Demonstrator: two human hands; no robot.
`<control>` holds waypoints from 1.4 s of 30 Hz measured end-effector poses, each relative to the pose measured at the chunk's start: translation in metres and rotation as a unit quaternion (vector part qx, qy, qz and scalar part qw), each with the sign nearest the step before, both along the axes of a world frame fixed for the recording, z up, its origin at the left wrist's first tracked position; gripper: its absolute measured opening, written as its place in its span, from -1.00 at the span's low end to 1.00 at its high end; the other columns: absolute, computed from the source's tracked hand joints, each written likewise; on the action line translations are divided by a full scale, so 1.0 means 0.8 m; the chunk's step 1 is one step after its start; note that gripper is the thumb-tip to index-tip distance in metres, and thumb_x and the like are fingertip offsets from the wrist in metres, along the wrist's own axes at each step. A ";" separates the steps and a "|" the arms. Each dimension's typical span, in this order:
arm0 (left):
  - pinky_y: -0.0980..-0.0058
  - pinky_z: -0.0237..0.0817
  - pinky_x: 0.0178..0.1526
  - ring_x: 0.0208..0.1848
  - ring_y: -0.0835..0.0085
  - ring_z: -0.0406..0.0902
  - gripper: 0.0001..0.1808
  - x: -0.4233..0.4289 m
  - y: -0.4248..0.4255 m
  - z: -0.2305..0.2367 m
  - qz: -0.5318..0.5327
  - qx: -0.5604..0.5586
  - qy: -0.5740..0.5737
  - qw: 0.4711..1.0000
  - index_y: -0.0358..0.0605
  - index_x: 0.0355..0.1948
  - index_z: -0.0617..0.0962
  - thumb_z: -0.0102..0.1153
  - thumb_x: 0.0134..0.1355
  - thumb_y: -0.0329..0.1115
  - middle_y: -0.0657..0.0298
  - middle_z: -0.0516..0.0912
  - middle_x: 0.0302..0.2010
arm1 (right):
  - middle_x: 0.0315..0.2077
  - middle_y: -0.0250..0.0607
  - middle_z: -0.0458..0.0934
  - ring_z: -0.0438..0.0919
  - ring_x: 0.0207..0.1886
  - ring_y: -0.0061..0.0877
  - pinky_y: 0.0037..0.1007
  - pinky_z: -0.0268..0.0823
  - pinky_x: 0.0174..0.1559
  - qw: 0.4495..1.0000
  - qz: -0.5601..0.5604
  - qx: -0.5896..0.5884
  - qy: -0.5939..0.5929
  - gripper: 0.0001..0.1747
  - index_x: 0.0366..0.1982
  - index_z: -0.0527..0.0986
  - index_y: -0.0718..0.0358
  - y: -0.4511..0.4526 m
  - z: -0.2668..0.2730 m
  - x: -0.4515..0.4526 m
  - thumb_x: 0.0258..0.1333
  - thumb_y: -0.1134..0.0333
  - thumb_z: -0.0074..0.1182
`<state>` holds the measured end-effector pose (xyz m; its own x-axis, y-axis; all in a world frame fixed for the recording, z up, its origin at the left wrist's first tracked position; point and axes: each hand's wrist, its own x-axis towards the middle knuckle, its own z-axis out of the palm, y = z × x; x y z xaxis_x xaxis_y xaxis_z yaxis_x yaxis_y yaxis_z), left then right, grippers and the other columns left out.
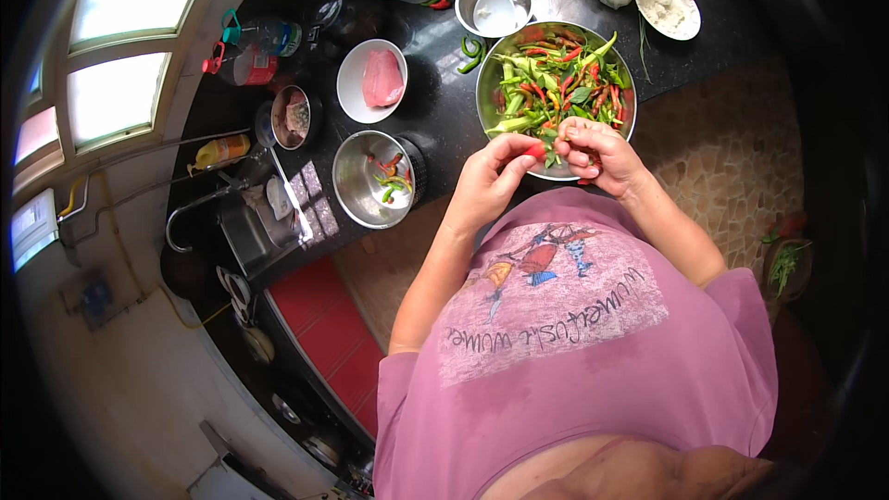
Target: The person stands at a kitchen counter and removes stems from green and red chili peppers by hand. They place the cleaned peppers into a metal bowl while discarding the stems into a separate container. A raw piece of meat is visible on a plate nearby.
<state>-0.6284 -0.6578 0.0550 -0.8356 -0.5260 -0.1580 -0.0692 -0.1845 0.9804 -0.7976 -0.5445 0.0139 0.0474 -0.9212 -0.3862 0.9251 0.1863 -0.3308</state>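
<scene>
A large steel bowl (pixel 486 118) full of red and green chili peppers (pixel 566 83), leaves and what look like okra pods (pixel 512 126) stands before me. Over its near rim, my left hand (pixel 494 177) pinches a red chili pepper (pixel 535 151) between thumb and fingertips. Close beside it, my right hand (pixel 608 153) has its fingers curled around a green stem and more red peppers, partly hidden by the palm. Green leaves (pixel 551 153) hang between the two hands. To the left, a deep steel pot (pixel 347 187) contains several red and green peppers (pixel 391 177).
On the dark counter are a white bowl of meat (pixel 383 80), a small bowl of fish or meat (pixel 297 118), a steel bowl with a white ladle (pixel 496 7), a dish of white powder (pixel 667 7) and loose green peppers (pixel 472 54). A sink (pixel 253 243) lies left.
</scene>
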 end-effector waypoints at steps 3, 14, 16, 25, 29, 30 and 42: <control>0.49 0.36 -0.12 -0.23 0.38 0.55 -0.63 0.018 -0.004 0.006 0.025 0.249 0.073 0.966 -0.16 0.06 0.29 0.02 0.27 -0.36 0.05 0.61 -0.24 | -0.47 -0.29 0.45 0.26 -0.62 -0.78 -0.75 0.06 -0.68 0.997 -0.051 0.008 0.050 -0.87 -0.30 0.40 0.32 0.006 0.015 0.020 0.12 0.45 -0.15; 0.57 0.34 -0.22 -0.30 0.48 0.52 -0.81 0.108 0.003 -0.006 0.019 0.280 0.114 0.953 -0.11 -0.24 0.41 0.16 0.17 -0.47 0.14 0.61 -0.28 | -0.60 -0.33 0.39 0.27 -0.65 -0.72 -0.71 0.06 -0.69 0.980 -0.188 0.017 0.070 -0.84 -0.28 0.43 0.30 0.024 0.048 0.176 0.18 0.39 -0.13; 0.60 0.34 -0.30 -0.34 0.49 0.51 -0.83 0.128 0.014 -0.016 0.011 0.315 0.108 0.943 -0.13 -0.29 0.42 0.17 0.14 -0.50 0.16 0.61 -0.30 | -0.58 -0.32 0.41 0.31 -0.61 -0.73 -0.71 0.09 -0.68 0.975 -0.204 0.014 0.080 -0.82 -0.30 0.45 0.30 0.037 0.050 0.203 0.21 0.35 -0.12; 0.64 0.37 -0.32 -0.34 0.52 0.56 -0.81 0.182 0.072 -0.005 -0.097 0.240 0.048 0.965 -0.13 -0.41 0.38 0.20 0.13 -0.50 0.09 0.63 -0.30 | -0.49 -0.32 0.51 0.34 -0.56 -0.82 -0.78 0.09 -0.65 0.925 -0.220 0.113 0.288 -0.82 -0.32 0.47 0.31 0.126 0.067 0.291 0.19 0.31 0.00; 0.60 0.40 -0.33 -0.35 0.49 0.59 -0.81 0.187 0.112 -0.009 -0.156 0.272 0.036 0.949 -0.14 -0.40 0.37 0.18 0.15 -0.51 0.08 0.63 -0.32 | -0.47 -0.31 0.53 0.34 -0.59 -0.84 -0.79 0.09 -0.67 0.926 -0.284 0.111 0.224 -0.82 -0.31 0.48 0.32 0.180 0.070 0.314 0.16 0.33 0.04; 0.58 0.41 -0.32 -0.35 0.48 0.59 -0.81 0.188 0.124 -0.007 -0.171 0.283 0.034 0.943 -0.14 -0.40 0.37 0.17 0.15 -0.51 0.07 0.63 -0.32 | -0.47 -0.31 0.53 0.34 -0.59 -0.84 -0.79 0.10 -0.68 0.923 -0.300 0.112 0.213 -0.82 -0.31 0.48 0.33 0.194 0.072 0.320 0.16 0.34 0.05; 0.58 0.41 -0.24 -0.31 0.51 0.56 -0.78 0.240 0.337 0.022 -0.334 0.140 0.029 0.932 -0.18 -0.43 0.34 0.16 0.14 -0.57 0.08 0.63 -0.29 | -0.60 -0.52 0.42 0.29 -0.61 -0.87 -0.76 0.08 -0.61 0.831 -0.422 0.161 0.325 -0.87 -0.28 0.48 0.25 0.412 0.077 0.449 0.13 0.39 0.09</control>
